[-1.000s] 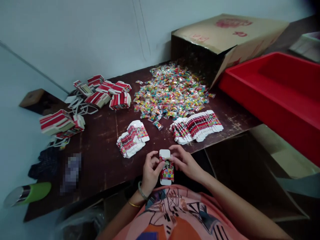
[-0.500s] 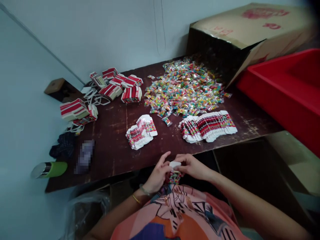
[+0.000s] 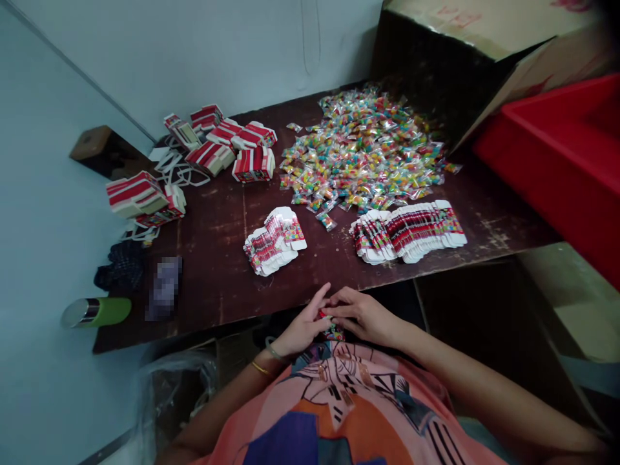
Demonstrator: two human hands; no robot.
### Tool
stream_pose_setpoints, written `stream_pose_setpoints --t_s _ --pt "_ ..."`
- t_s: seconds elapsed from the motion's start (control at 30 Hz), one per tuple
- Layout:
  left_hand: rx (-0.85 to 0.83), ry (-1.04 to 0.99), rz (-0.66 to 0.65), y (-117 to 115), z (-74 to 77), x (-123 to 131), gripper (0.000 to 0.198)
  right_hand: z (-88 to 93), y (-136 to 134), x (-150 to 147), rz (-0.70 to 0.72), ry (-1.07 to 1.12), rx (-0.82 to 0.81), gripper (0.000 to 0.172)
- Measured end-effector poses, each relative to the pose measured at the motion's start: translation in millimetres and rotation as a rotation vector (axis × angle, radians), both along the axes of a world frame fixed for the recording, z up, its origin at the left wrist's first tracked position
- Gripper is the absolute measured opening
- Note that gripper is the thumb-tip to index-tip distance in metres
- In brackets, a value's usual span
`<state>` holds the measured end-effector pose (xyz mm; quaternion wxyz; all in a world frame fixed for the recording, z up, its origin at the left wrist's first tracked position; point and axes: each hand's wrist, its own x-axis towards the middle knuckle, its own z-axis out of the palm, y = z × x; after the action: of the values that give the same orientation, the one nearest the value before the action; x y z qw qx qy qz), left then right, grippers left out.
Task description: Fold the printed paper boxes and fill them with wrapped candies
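Close to my body, just off the table's front edge, a small printed candy box (image 3: 333, 332) is between my hands. My left hand (image 3: 306, 327) grips it from the left, thumb across its face. My right hand (image 3: 365, 315) has its fingers closed on the box's upper end, which they partly hide. Beyond them on the table lies a fanned stack of flat printed boxes (image 3: 275, 242), with a longer fanned row of flat boxes (image 3: 411, 231) to its right. Behind these spreads a big heap of small clear candy packets (image 3: 361, 152).
Bundles of red-and-white flat cartons (image 3: 254, 164) and white straps (image 3: 177, 169) lie at the back left. A green bottle (image 3: 109, 311), dark cloth (image 3: 121, 268) and brown box (image 3: 97, 145) are left. A red bin (image 3: 547, 139) and large cardboard box (image 3: 484, 29) stand right.
The white flap at the top of the small box no longer shows; its red top edge does. My right fingers now lie over that end. The camera view has tilted slightly down.
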<state>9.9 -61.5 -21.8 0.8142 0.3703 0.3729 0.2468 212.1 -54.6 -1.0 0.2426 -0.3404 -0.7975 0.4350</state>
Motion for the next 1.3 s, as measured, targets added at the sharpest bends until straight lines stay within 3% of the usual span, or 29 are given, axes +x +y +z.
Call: stream_pose_setpoints --t_s 0.07,0.13,0.23,0.33,0.4,0.47,0.53,0.6,0.67,0.73,0.83,0.97,1.1,1.17,1.23,1.3 --pt "0.054 0.059 0.007 3 5.0 0 0.080 3.1 15 -1 0.077 -0.027 0.043 0.026" --pt "0.120 0.161 0.010 9 11.5 -2 0.072 1.6 47 -8 0.050 -0.063 0.103 0.026" --pt "0.292 0.377 -0.112 24 23.4 -15 0.046 -10.0 108 -24 -0.268 -0.249 0.256 0.033" --pt "0.411 0.535 -0.316 36 35.5 -43 0.045 -27.5 139 -38 -0.476 -0.453 0.303 0.050" --pt "0.390 0.546 -0.450 38 39.8 -65 0.045 -40.7 123 -42 -0.467 -0.496 0.315 0.055" --pt "0.319 0.504 -0.444 36 38.4 -82 0.037 -54.4 84 -39 -0.411 -0.488 0.351 0.060" --pt "0.198 0.436 -0.271 31 31.5 -90 0.034 -65.8 38 -29 -0.320 -0.424 0.381 0.067" --pt "0.080 0.354 -0.078 29 21.5 -84 0.035 -69.9 0 -16 -0.275 -0.309 0.385 0.049" --pt "0.028 0.282 0.013 29 11.6 -69 0.036 -63.4 -18 -8 -0.318 -0.127 0.298 0.032" --pt "0.047 0.252 0.043 32 4.6 -48 0.040 -47.9 -16 -7 -0.428 0.080 0.106 0.024" --pt "0.102 0.246 0.004 36 2.7 -19 0.051 -19.0 12 -15 -0.557 0.277 -0.131 0.015" --pt "0.144 0.246 -0.006 38 10.2 -5 0.054 5.6 46 -21 -0.530 0.275 -0.081 0.010" --pt "0.125 0.250 0.029 34 14.1 -10 0.055 5.3 41 -24 -0.393 0.150 0.092 0.012" --pt "0.090 0.236 0.055 31 12.5 -11 0.052 -1.4 29 -27 -0.426 0.217 0.051 0.016" --pt "0.015 0.197 0.095 29 9.6 -11 0.055 -8.9 18 -30 -0.562 0.407 -0.167 0.019" --pt "-0.053 0.151 0.112 30 7.1 -9 0.063 -14.2 12 -32 -0.624 0.621 -0.522 0.022"
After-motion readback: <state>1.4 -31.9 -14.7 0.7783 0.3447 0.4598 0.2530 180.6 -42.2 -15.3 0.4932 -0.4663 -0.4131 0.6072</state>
